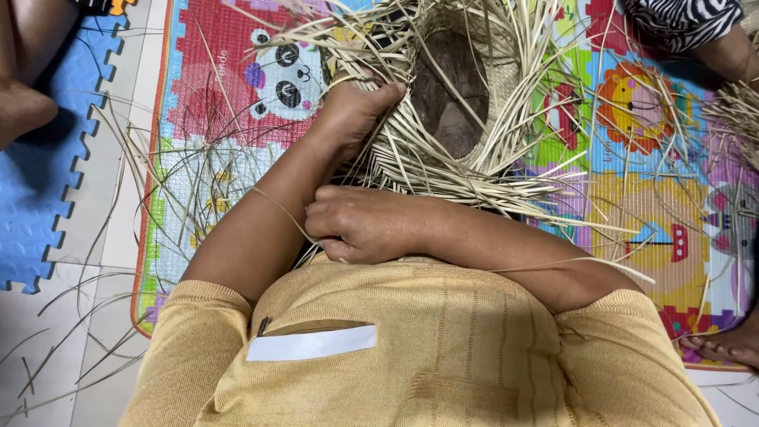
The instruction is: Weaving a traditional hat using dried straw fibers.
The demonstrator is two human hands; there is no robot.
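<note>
The half-woven pale straw basket (443, 103) lies at 12 o'clock on the colourful animal-print play mat (213, 119). The left hand (356, 107) grips its rim, fingers clenched. At 6 o'clock, the right hand (364, 225) pinches a thin straw strand (277, 204).

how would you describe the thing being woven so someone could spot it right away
On the colourful cartoon-animal play mat, just ahead of the person's yellow top, sits a half-woven straw basket. The left hand grips its rim. Unlike the loose strands scattered around, it is a tight round weave with a dark hollow centre.
</note>
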